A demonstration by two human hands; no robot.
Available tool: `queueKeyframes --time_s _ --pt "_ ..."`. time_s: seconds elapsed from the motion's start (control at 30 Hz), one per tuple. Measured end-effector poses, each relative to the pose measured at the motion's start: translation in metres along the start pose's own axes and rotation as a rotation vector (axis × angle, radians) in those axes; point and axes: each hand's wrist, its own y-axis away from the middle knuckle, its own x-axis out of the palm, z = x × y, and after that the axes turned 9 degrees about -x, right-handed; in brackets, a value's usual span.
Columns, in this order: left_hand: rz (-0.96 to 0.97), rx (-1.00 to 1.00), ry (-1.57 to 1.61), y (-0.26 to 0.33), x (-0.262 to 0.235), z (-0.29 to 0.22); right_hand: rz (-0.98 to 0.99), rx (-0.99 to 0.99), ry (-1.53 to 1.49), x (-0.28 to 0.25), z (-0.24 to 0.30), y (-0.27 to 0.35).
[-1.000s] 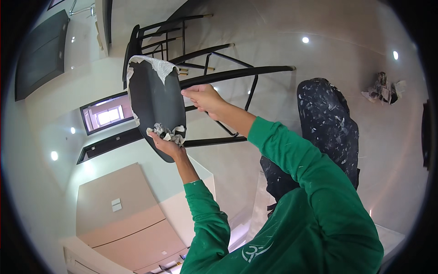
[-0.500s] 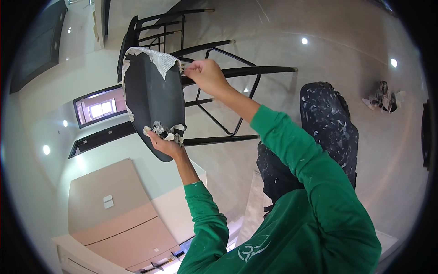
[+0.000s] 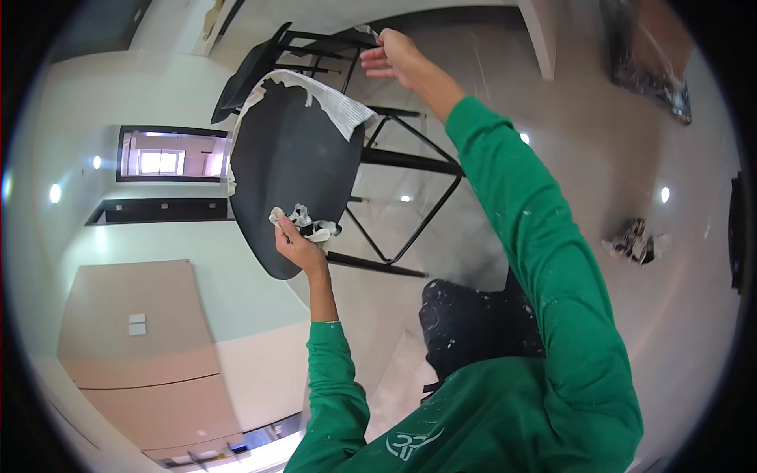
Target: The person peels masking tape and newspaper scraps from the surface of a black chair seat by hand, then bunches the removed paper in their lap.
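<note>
Fingers of the left hand are pinched together on a wad of torn white wrapping, pressed against the lower part of the black chair seat. That grip matches half a second ago: same wad, same spot on the seat. The change is on the other side. The right hand, which a moment back sat against the seat's upper edge, has swung up and away from it, and now sits above and right of the seat, well clear of the shell. Its fingers are closed on something small and pale up near the dark metal legs; it may be a thin strip of wrapping, but it is too small to tell for sure. Meanwhile the white paper wrapping draped over the seat's top edge shows more of its ribbed underside than before, folded back off the black surface. Judging by that, the covering is coming off in pieces, with the top band left clinging. Further out from the seat, a second black chair stands just beyond its upper edge, and a crumpled scrap lies on the floor far to the right.
</note>
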Motion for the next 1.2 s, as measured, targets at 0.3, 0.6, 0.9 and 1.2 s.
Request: queueKeyframes --time_s 0.3,0.6,0.9,1.2 --pt "-0.034 0.173 0.01 0.001 0.011 -0.01 0.298 -0.543 0.729 0.041 -0.003 0.058" --pt "-0.1 0.405 -0.103 0.007 0.015 -0.024 0.415 -0.835 1.14 0.033 0.014 0.088" --pt "-0.162 0.388 -0.107 -0.002 -0.01 0.007 0.199 -0.843 1.032 0.009 0.009 0.196" --pt "-0.154 0.357 -0.454 -0.077 0.002 0.036 -0.002 -0.856 0.727 0.036 -0.055 0.276"
